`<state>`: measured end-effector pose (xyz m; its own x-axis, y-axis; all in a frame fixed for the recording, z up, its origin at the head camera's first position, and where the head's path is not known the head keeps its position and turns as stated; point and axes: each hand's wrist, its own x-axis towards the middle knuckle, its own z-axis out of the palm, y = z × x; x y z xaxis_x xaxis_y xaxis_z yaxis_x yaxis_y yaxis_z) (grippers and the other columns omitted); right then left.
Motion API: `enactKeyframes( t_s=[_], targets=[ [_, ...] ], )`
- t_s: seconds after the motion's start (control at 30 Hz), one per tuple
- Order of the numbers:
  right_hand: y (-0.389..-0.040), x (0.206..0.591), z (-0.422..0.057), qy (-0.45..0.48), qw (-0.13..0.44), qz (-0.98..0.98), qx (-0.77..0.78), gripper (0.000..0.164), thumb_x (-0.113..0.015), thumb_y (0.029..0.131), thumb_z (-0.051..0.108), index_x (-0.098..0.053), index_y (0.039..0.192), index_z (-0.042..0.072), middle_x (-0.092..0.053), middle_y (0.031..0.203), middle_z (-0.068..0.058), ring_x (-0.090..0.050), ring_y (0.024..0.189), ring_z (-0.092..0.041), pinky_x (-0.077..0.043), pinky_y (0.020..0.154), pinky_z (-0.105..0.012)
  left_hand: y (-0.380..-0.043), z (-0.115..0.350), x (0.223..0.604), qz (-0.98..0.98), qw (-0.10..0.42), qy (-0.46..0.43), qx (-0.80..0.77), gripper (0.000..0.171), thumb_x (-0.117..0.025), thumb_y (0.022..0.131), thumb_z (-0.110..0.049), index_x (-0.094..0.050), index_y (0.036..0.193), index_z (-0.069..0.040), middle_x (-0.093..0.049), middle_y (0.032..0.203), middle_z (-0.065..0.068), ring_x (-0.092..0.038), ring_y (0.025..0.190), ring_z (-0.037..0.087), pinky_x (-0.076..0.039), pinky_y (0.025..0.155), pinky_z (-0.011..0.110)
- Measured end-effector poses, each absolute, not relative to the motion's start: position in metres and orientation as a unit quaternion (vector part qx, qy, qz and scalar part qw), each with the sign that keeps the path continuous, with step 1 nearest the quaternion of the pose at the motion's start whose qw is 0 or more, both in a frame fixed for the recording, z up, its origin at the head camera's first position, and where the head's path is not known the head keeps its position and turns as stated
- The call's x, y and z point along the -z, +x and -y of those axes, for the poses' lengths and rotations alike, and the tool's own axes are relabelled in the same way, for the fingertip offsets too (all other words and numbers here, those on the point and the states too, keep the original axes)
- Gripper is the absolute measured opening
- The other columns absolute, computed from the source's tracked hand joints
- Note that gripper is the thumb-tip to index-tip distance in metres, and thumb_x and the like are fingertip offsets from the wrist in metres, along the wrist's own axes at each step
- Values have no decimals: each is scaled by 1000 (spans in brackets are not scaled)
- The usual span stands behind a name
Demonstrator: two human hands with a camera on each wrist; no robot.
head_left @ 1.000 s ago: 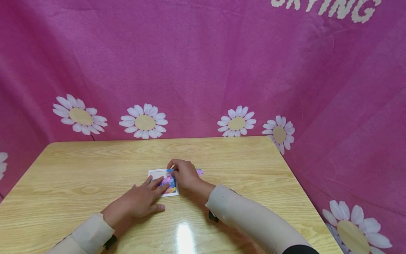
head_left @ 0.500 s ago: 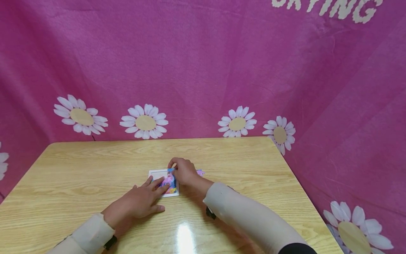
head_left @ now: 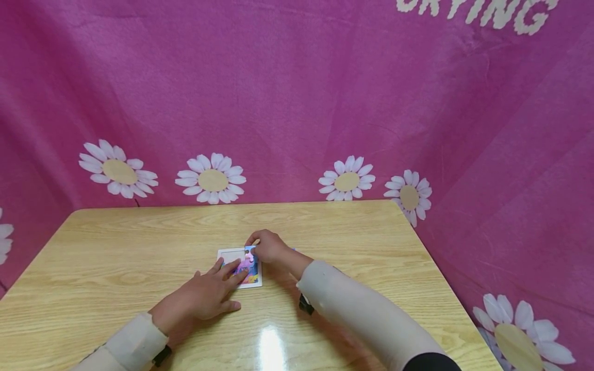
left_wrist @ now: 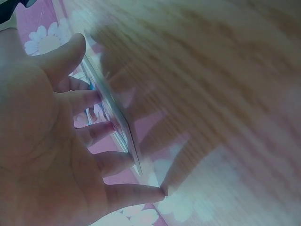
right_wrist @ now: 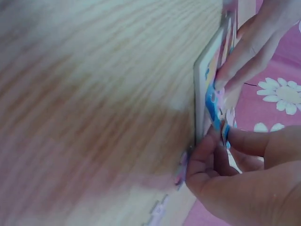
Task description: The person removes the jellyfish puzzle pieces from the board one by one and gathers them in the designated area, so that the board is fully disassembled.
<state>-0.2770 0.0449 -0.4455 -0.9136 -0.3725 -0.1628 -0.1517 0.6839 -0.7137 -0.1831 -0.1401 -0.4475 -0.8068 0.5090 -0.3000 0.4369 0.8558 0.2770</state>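
A small jigsaw puzzle with a white frame lies flat on the table, its lower right part filled with colourful pieces. My left hand rests on it with spread, fairly straight fingers, the fingertips touching the picture. At the upper right corner of the frame, my right hand pinches a blue-edged puzzle piece between thumb and fingers. That piece looks tilted in the right wrist view. In the left wrist view the left fingers lie over the frame's edge.
Loose puzzle pieces lie on the wooden table just right of the frame, mostly hidden behind the right hand in the head view. A pink cloth with white flowers hangs behind and beside the table.
My right hand has shifted slightly at the frame's upper right corner, still pinching the piece, and more of the piece shows. Its wrist now covers most of the loose piece. The left hand stays put.
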Motion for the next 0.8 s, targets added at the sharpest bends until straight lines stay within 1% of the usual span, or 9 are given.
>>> enactKeyframes(
  t_s=[0.07,0.2,0.43,0.53,0.63,0.8],
  targets=[
    [-279,445,-45,-155,150,-908,359,15,-67,93,-3,-76,101,5,-63,82,-1,-51,71,-12,-40,62,-21,-183,140,448,-946,186,249,-96,77,-63,98,-55,-35,163,-23,-21,172,10,-15,155,49,-27,101,85],
    [-282,446,-46,-152,144,-912,354,14,-69,91,-2,-76,98,8,-63,81,-1,-52,70,-11,-41,62,-21,-183,140,448,-946,190,244,-93,77,-62,98,-55,-34,163,-23,-20,172,9,-14,155,49,-26,102,85],
    [-284,448,-51,-106,149,-899,399,18,-67,92,-5,-75,100,7,-60,72,-2,-52,56,-10,-43,49,-19,-183,140,446,-945,184,251,-101,79,-63,98,-54,-33,163,-21,-21,171,11,-15,155,50,-26,100,86],
    [-284,448,-54,-98,152,-891,416,18,-66,93,-6,-75,101,7,-60,70,-3,-54,53,-11,-44,47,-19,-182,140,447,-945,179,254,-101,78,-63,99,-53,-33,163,-21,-21,171,11,-15,155,50,-27,100,86],
    [-282,447,-58,-99,155,-882,433,17,-65,94,-6,-74,101,6,-62,73,-5,-58,55,-14,-47,49,-21,-182,141,448,-945,176,256,-101,78,-63,99,-53,-33,163,-21,-22,171,12,-16,154,50,-27,100,86],
    [-280,443,-68,-112,157,-873,448,16,-62,96,-5,-73,103,5,-64,84,-7,-66,66,-19,-55,57,-26,-183,140,448,-945,175,256,-102,79,-64,98,-52,-33,163,-20,-23,171,12,-17,154,51,-27,99,87]
  ],
)
